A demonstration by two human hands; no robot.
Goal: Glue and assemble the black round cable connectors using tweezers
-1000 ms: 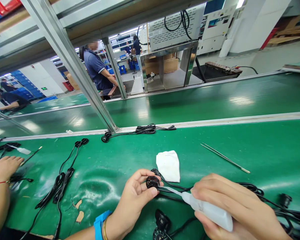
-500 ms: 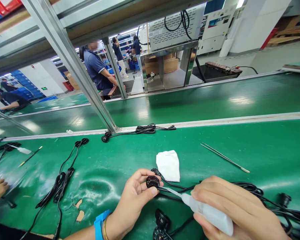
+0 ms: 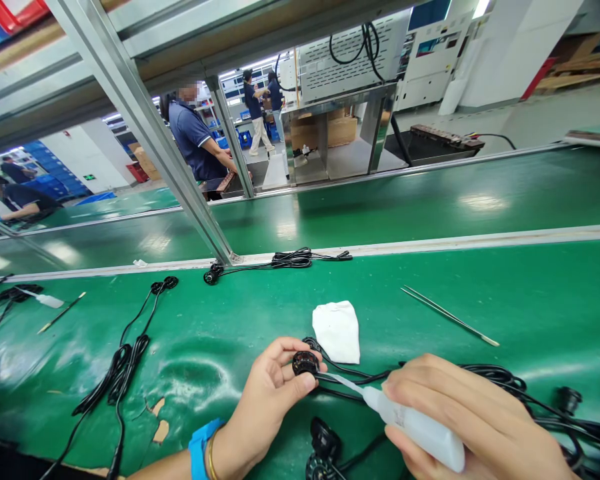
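Observation:
Between the thumb and fingers of my left hand (image 3: pixel 273 393) is a small round black cable-end housing (image 3: pixel 305 363), its face turned up. My right hand (image 3: pixel 470 407) grips a white squeeze bottle (image 3: pixel 420 427) with a long thin nozzle. The nozzle tip (image 3: pixel 330 377) is at the housing's right edge; whether it touches I cannot tell. Black cable (image 3: pixel 380 380) runs right from around the housing, partly behind my right hand. A folded white cloth (image 3: pixel 336 331) lies just beyond. Below, more black round parts (image 3: pixel 324 447) rest on the green bench mat.
Tweezers (image 3: pixel 450 315) lie at the right. Coiled black cables (image 3: pixel 125 370) stretch along the left, with another bundle (image 3: pixel 290 259) by the metal post (image 3: pixel 150 127). A second bottle (image 3: pixel 47 300) and a thin stick (image 3: pixel 63 312) are far left. Beyond the ledge runs a green belt (image 3: pixel 380 203); people stand behind.
My hands, the housing and the bottle stay almost still. Another person's hand at the left edge has mostly drawn out of view. People in the background have shifted.

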